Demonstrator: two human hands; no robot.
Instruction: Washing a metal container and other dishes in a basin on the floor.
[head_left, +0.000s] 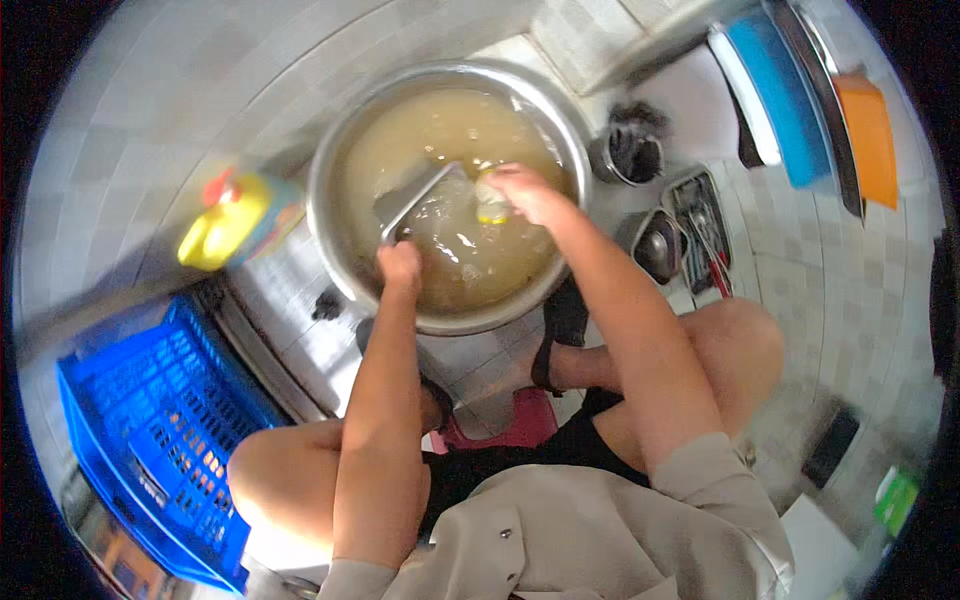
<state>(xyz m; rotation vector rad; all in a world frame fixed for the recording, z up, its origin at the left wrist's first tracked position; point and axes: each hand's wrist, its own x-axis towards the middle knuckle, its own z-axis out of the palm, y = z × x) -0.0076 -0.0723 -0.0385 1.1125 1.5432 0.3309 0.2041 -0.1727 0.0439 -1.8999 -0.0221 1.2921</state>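
Note:
A wide steel basin (324, 180) full of cloudy, brownish water stands on the floor before me. In its lower left part my left hand (400, 264) grips a flat metal utensil (421, 201); its bright straight edge slants up to the right, and its exact kind is unclear. Over the middle of the water, my right hand (525, 193) holds a pale scrubbing pad or sponge (492, 202) with yellow edges. The pad is just right of the utensil's far end, with a visible gap between them. Foam and ripples show on the water below both hands.
A blue plastic crate (176, 420) stands at left, below a blurred yellow duck-shaped object (232, 217). At right are a metal cup (631, 157), a tray of utensils (701, 225) and upright boards, one blue (784, 97), one orange (866, 139). A pink stool (536, 420) is beneath me.

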